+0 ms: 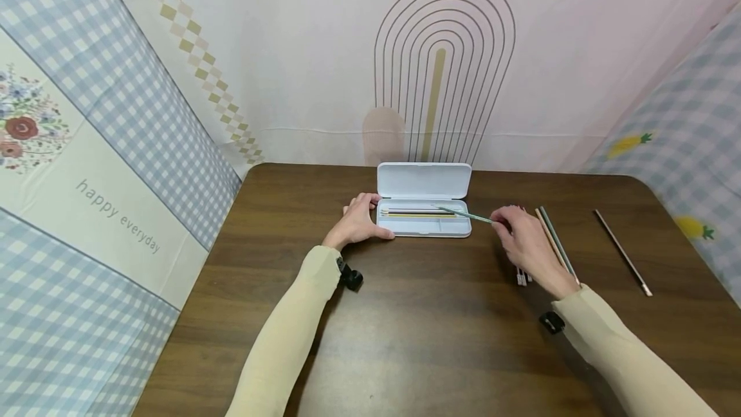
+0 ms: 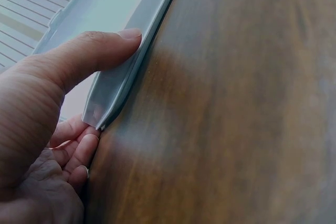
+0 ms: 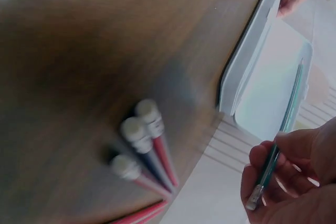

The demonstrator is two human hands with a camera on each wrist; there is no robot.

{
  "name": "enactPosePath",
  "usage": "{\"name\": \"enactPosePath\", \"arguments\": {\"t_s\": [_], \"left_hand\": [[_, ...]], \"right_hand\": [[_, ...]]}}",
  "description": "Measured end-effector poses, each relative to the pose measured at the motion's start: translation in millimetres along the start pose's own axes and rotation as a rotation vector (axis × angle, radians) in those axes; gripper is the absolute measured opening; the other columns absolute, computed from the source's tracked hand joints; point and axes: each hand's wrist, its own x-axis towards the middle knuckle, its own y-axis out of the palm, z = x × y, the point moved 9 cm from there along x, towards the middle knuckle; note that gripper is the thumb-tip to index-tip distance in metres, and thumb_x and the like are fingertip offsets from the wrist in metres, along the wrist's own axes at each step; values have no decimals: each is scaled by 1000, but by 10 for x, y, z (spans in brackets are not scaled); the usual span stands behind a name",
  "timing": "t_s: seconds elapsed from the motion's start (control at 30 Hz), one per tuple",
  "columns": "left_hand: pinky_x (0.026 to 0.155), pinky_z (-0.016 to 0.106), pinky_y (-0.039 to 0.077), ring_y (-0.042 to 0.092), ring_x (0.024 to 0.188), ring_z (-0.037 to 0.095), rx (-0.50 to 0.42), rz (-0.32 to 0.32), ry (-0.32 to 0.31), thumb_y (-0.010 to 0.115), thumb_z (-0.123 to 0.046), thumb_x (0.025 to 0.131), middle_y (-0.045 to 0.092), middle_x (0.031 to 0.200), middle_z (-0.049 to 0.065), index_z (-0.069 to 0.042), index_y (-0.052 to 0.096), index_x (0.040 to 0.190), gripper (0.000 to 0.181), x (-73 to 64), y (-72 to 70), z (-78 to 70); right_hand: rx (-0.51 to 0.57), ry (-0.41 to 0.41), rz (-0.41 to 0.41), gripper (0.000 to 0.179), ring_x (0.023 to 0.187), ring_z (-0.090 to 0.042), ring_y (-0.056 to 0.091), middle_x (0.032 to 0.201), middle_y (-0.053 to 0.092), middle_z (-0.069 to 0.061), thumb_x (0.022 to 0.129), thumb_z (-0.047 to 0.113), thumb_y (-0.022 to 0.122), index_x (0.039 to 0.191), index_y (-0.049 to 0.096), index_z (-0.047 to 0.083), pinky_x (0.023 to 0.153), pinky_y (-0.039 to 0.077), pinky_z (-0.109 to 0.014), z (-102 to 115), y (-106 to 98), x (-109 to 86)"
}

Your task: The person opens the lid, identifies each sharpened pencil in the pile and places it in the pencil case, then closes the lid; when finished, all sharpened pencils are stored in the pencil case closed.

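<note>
A white pencil case lies on the table with its lid raised at the back. My left hand grips its left end; in the left wrist view the thumb presses the front wall and the other fingers curl at the end. Inside the case lie a few pencils, one of them yellow. Between thumb and fingers my right hand pinches a green pencil near its eraser end. The pencil's tip reaches over the case's right half, pointing left.
Several pencils with white erasers lie beneath my right hand. Beside them rest a tan pencil and a green one. A dark pencil lies alone farther right. Behind the wooden table hangs a patterned cloth.
</note>
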Motion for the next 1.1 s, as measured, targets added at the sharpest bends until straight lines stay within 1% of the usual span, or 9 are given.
{"name": "enactPosePath", "arguments": {"t_s": [0.17, 0.33, 0.53, 0.67, 0.83, 1.1], "left_hand": [[119, 50, 30, 48, 142, 33, 0, 6, 0, 97, -37, 79, 53, 151, 17, -7, 47, 156, 96, 8, 7, 6], [119, 51, 31, 48, 142, 33, 0, 2, 1, 97, -37, 78, 53, 150, 17, -7, 48, 154, 95, 6, 0, 3], [120, 50, 31, 49, 142, 32, 3, 1, 3, 97, -37, 78, 54, 150, 16, -8, 48, 154, 95, 13, 1, 6], [119, 50, 31, 49, 141, 32, 1, -2, 4, 97, -37, 78, 53, 150, 15, -8, 48, 154, 94, 13, -9, 7], [119, 49, 31, 49, 141, 32, 5, -3, 4, 97, -37, 78, 54, 150, 15, -8, 48, 154, 94, 15, -13, 4], [118, 50, 31, 49, 140, 32, 12, -7, 7, 96, -37, 78, 55, 148, 15, -7, 49, 154, 94, 15, -10, 2]], "right_hand": [[26, -2, 62, 9, 89, -34, 65, 105, 73, -24, 103, -5, 66, 109, 73, -6, 84, 51, -52, 52, 185, 186], [40, -31, 101, 10, 93, -37, 67, 108, 73, -26, 104, -5, 64, 109, 72, -6, 85, 55, -56, 111, 364, 367], [58, -86, 116, 11, 97, -40, 70, 106, 74, -25, 103, -7, 62, 107, 72, -8, 89, 57, -58, 146, 549, 531], [53, -74, 159, 12, 97, -37, 69, 108, 74, -25, 105, -5, 62, 109, 72, -8, 90, 57, -57, 142, 662, 633], [46, -60, 201, 14, 105, -40, 70, 112, 75, -27, 105, -4, 62, 112, 73, -9, 97, 57, -60, 129, 772, 714], [34, -84, 183, 11, 107, -45, 72, 109, 76, -28, 102, -5, 65, 107, 74, -10, 99, 56, -61, 133, 853, 774]]}}
